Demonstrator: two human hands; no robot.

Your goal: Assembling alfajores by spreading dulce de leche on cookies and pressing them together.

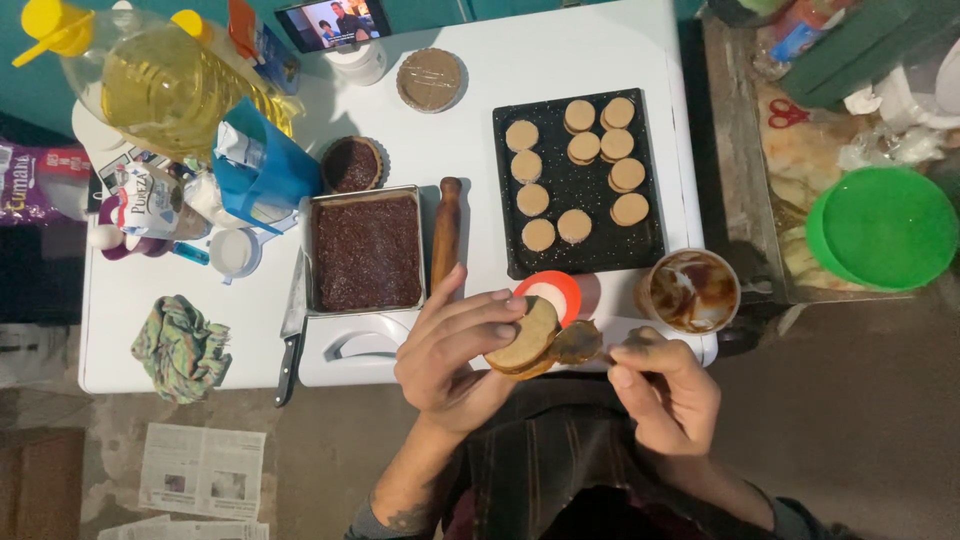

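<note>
White tabletop (560,70) over a bare concrete floor, crowded with baking gear. Sandwich cookie (523,340) sits at the near table edge, held in the left hand (455,350), fingers curled over the top disc, thumb underneath, palm turned inward, forearm coming up from below. Right hand (665,390) pinches a spreader (578,342) loaded with brown caramel, blade touching the cookie's side; fingers closed on the handle. Just behind: orange-rimmed round cutter (553,290), tub of caramel spread (692,291), black tray (580,255) with plain cookie discs (575,170). Wooden rolling pin (446,230) stands beside a metal pan of dark brown cake (367,252). Far left: big yellow oil bottle (160,85), blue paper bag (262,165), white-and-red carton (140,195), purple packet (30,180). Green bowl (885,228) right, off the table.
</note>
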